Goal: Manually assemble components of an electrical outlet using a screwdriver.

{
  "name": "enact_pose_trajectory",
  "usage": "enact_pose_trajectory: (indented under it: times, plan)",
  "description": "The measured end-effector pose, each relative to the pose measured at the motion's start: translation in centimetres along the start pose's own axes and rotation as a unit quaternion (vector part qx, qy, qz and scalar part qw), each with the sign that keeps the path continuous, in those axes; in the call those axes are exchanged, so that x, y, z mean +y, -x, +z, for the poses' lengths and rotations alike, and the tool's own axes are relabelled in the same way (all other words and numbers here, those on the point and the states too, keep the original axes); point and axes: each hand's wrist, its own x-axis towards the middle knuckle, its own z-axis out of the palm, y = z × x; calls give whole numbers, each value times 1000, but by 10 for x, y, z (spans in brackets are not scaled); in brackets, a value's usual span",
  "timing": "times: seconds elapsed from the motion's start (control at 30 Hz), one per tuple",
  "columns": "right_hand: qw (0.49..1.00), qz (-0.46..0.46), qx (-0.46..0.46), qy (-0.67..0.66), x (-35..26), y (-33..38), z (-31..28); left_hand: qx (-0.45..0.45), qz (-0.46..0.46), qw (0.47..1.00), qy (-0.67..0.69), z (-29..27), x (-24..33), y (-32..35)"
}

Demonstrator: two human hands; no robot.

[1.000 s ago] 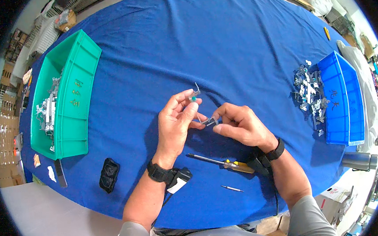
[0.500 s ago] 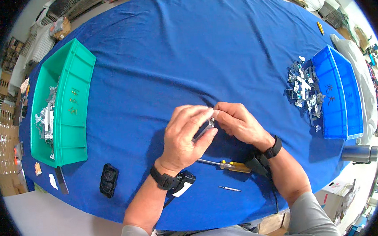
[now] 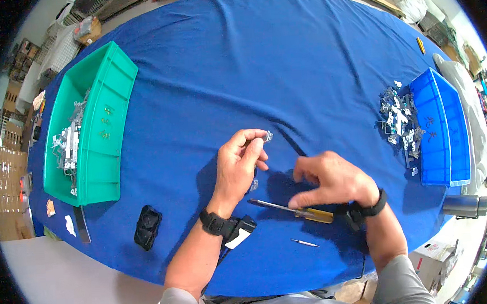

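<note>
Blue cloth, smooth with a few soft creases, covers the whole desk [image 3: 260, 56], and the rest sits on it.

At nine o'clock lies a long green plastic bin [image 3: 94, 127], rectangular and open-topped; its left half holds a heap of small grey metal brackets [image 3: 67, 143]. Toward seven o'clock, near the desk's edge, a black ribbed connector block [image 3: 148, 227] lies on the cloth.

Just left of centre, the left hand [image 3: 236, 166] is raised a little, thumb and fingertips pinched on a small shiny metal clip [image 3: 268, 135] at its one o'clock. A dark band sits on that wrist.

The right hand [image 3: 334, 180] lies right of centre, palm down, fingers curled and narrow, with thumb and forefinger touching the steel shank of a screwdriver [image 3: 291, 208] with a yellow handle, which lies flat at the hand's seven o'clock. A thin loose metal bit [image 3: 305, 242] lies below it, toward six o'clock.

At three o'clock a blue plastic bin [image 3: 440, 129] stands, its contents hidden from view, with a pile of bright metal clips [image 3: 398, 123] spilled on the cloth against its left wall.
</note>
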Motion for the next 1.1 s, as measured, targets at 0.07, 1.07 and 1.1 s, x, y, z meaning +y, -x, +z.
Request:
enact_pose_trajectory:
  times: [0.07, 1.07, 1.1]
  plan:
    - [987, 28, -29, 156, -11, 15, 11, 6, -8, 999, 37, 1, -1, -1]
    - [933, 34, 199, -297, 28, -8, 13, 64, -41, 983, 166, -11, 3, -5]
    - [931, 47, 194, -304, 26, -8, 9, 60, -41, 985, 157, -11, 3, -5]
